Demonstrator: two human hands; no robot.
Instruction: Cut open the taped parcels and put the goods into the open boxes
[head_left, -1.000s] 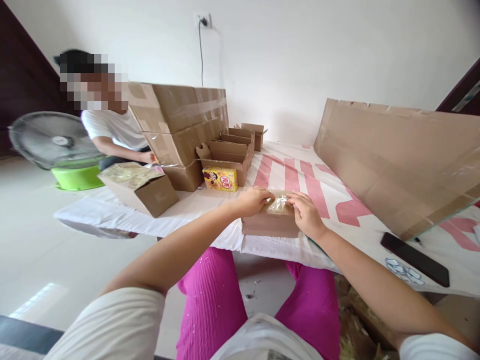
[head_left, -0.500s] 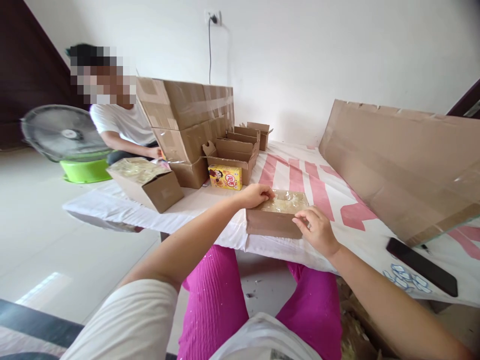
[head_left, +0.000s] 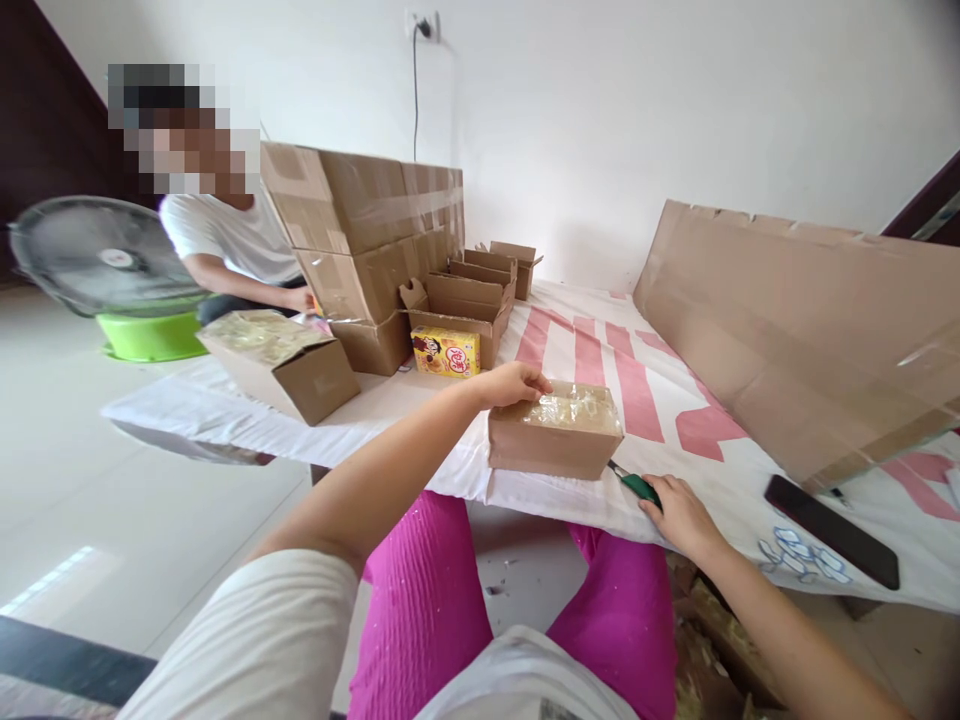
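A small cardboard box [head_left: 553,448] with shiny clear tape across its top sits at the table's front edge. My left hand [head_left: 517,384] rests on its back left top edge with the fingers bent over it; the fingertips are partly hidden. To the box's right, my right hand [head_left: 675,510] is closed round the green handle of a utility knife [head_left: 639,487]. The knife lies low at the cloth, and its blade end points at the box's lower right corner.
Left of me is another taped box [head_left: 319,380]. Behind are a yellow printed carton [head_left: 446,352], several open boxes [head_left: 459,300] and stacked cartons [head_left: 367,205]. A phone [head_left: 832,530] and large cardboard sheet [head_left: 795,330] are right. A person [head_left: 232,240] sits by a fan [head_left: 112,258].
My right hand has left the box's right edge, moved down and right, and now holds the utility knife. My left hand stays at the box. The view has shifted slightly.
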